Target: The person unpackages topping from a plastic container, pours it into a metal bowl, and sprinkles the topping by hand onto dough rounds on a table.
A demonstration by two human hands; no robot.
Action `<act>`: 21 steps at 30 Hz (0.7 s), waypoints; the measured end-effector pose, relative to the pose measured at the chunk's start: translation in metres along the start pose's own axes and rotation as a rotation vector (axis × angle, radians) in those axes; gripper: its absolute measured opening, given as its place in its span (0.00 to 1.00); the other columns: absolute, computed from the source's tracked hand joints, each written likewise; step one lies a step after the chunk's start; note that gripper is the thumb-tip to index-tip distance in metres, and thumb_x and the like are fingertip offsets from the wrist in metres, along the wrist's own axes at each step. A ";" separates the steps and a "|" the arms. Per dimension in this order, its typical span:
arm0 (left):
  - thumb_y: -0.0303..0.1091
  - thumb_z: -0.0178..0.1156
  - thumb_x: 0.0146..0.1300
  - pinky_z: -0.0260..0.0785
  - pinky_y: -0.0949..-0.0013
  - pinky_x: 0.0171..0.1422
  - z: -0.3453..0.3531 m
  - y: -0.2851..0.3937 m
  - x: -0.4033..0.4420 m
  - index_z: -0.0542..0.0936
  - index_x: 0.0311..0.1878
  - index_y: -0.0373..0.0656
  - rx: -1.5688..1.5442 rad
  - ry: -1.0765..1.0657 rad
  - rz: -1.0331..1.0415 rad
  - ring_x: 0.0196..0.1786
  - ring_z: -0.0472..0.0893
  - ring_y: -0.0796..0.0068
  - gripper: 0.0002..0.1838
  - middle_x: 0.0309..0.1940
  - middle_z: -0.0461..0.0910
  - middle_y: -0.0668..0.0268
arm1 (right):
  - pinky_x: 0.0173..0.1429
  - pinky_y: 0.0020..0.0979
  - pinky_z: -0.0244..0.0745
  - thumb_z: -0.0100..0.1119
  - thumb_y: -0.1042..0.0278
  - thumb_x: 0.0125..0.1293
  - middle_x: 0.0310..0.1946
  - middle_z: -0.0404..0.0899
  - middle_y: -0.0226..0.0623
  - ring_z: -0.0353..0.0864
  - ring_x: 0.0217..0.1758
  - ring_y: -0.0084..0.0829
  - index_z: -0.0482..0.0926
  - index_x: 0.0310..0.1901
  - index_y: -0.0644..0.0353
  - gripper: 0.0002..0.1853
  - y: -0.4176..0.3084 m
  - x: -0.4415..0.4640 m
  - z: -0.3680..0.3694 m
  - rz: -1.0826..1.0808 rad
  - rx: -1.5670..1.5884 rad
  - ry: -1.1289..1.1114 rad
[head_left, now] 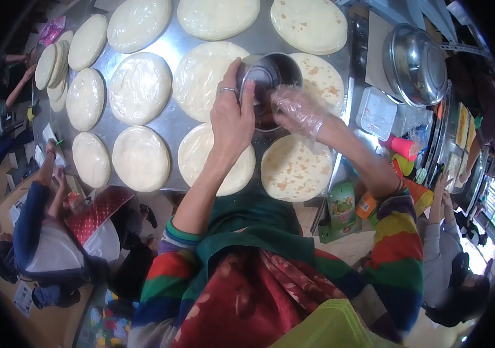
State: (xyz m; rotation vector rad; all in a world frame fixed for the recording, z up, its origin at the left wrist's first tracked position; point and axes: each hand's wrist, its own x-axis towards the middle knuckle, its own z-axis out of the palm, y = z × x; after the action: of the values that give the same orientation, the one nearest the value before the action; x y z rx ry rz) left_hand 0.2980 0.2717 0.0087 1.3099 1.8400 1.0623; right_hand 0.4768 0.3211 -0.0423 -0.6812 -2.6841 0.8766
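My left hand, with a ring on one finger, grips the side of a round metal bowl and tilts it over the table. My right hand wears a clear plastic glove and reaches to the bowl's mouth; its fingers are blurred and partly hidden. Under the bowl lies a pale flat round with brown bits on top. Nearer me, another round carries scattered brown bits, and so does a far one. To the left, a plain round shines as if under plastic film.
Several more plain rounds cover the metal table, with a stack at its left end. On the right stand a large metal basin, a white tray and a pink cup. Other people work on both sides.
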 end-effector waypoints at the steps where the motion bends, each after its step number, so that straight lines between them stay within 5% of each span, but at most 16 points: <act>1: 0.40 0.45 0.68 0.63 0.59 0.58 0.002 0.003 0.000 0.64 0.61 0.38 0.020 -0.015 -0.007 0.54 0.72 0.48 0.22 0.51 0.71 0.46 | 0.60 0.41 0.67 0.55 0.74 0.55 0.48 0.71 0.49 0.71 0.51 0.50 0.67 0.51 0.64 0.20 -0.004 0.002 0.003 0.107 0.091 -0.080; 2: 0.40 0.44 0.68 0.63 0.59 0.58 0.003 0.006 -0.001 0.64 0.61 0.38 0.040 -0.030 -0.016 0.54 0.73 0.48 0.22 0.51 0.71 0.46 | 0.56 0.41 0.68 0.53 0.77 0.54 0.46 0.72 0.50 0.72 0.50 0.49 0.69 0.47 0.64 0.17 -0.010 0.000 0.001 0.057 0.075 0.071; 5: 0.41 0.44 0.68 0.63 0.58 0.58 0.008 0.000 -0.001 0.64 0.61 0.37 0.008 -0.077 -0.063 0.54 0.72 0.47 0.23 0.52 0.71 0.45 | 0.51 0.41 0.69 0.50 0.80 0.53 0.42 0.74 0.49 0.73 0.47 0.48 0.71 0.42 0.65 0.13 -0.014 0.011 -0.009 0.147 0.286 -0.134; 9: 0.41 0.42 0.69 0.62 0.59 0.59 0.007 -0.005 0.002 0.63 0.61 0.38 -0.084 -0.102 -0.119 0.55 0.72 0.48 0.23 0.53 0.71 0.45 | 0.41 0.34 0.73 0.48 0.82 0.54 0.33 0.77 0.44 0.77 0.35 0.40 0.74 0.36 0.67 0.08 -0.026 0.024 -0.028 0.271 0.427 -0.059; 12: 0.42 0.41 0.69 0.62 0.60 0.60 0.007 -0.006 0.006 0.63 0.62 0.38 -0.134 -0.126 -0.154 0.56 0.72 0.49 0.23 0.53 0.71 0.45 | 0.40 0.28 0.75 0.51 0.79 0.58 0.31 0.79 0.39 0.78 0.34 0.29 0.77 0.40 0.66 0.09 -0.019 0.030 -0.039 0.590 0.997 -0.077; 16: 0.43 0.40 0.70 0.61 0.62 0.60 0.009 -0.008 0.017 0.63 0.62 0.38 -0.242 -0.136 -0.192 0.57 0.72 0.52 0.23 0.52 0.72 0.45 | 0.48 0.23 0.75 0.59 0.69 0.61 0.36 0.79 0.35 0.78 0.39 0.22 0.77 0.47 0.64 0.14 0.003 0.036 -0.057 0.529 1.016 -0.172; 21: 0.43 0.40 0.70 0.60 0.64 0.61 0.011 -0.024 0.026 0.63 0.62 0.38 -0.363 -0.098 -0.189 0.57 0.72 0.59 0.23 0.52 0.72 0.48 | 0.50 0.22 0.74 0.60 0.67 0.60 0.37 0.79 0.33 0.77 0.40 0.21 0.77 0.47 0.63 0.15 0.055 0.054 -0.119 0.556 0.966 0.097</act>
State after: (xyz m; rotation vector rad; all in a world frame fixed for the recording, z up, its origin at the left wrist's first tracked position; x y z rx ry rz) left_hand 0.2891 0.2946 -0.0187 0.9393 1.5729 1.1429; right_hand 0.4920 0.4464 0.0225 -1.1333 -1.6296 1.9744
